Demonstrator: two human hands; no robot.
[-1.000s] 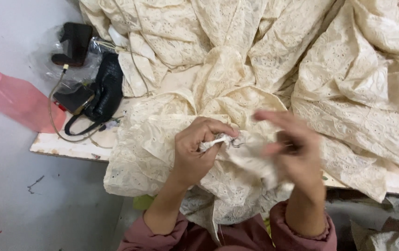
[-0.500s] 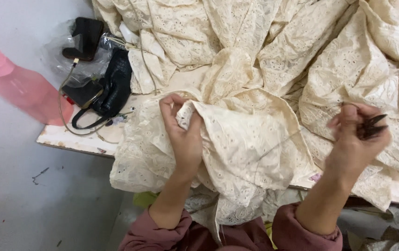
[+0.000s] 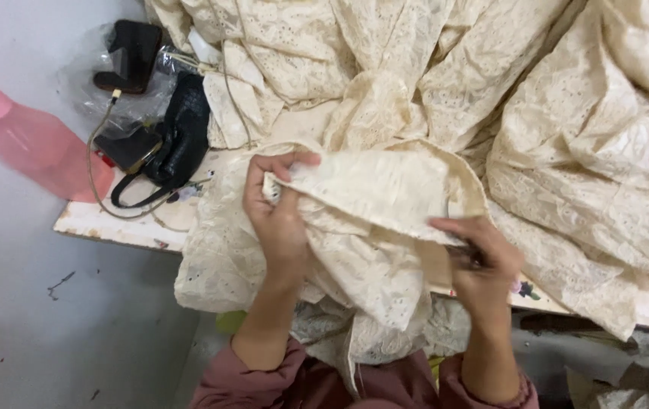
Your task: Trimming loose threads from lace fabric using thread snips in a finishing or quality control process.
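Cream eyelet-lace fabric (image 3: 385,189) is held up between both hands above the near edge of the surface (image 3: 112,223), where it is spread taut as a narrow band from one hand to the other. The left hand (image 3: 279,208) is closed on the band's left end, with the thumb and fingertips pinching a folded corner of the cloth. The right hand (image 3: 479,261) is closed on the band's right end from below, its fingers curled over the edge; a small dark object (image 3: 472,257) is seen pressed under those fingers, too hidden to be named. More of the same cream lace (image 3: 566,113) is piled in loose folds across the back and right of the surface, and part of it hangs over the near edge toward the mauve sleeves (image 3: 264,379). At the left end of the surface, a black pouch (image 3: 180,136) is laid beside a black charger (image 3: 131,49) on clear plastic wrap, with a thin cable (image 3: 97,144) looped around them. A pink plastic bottle (image 3: 29,140) is seen just beyond, at the far left.
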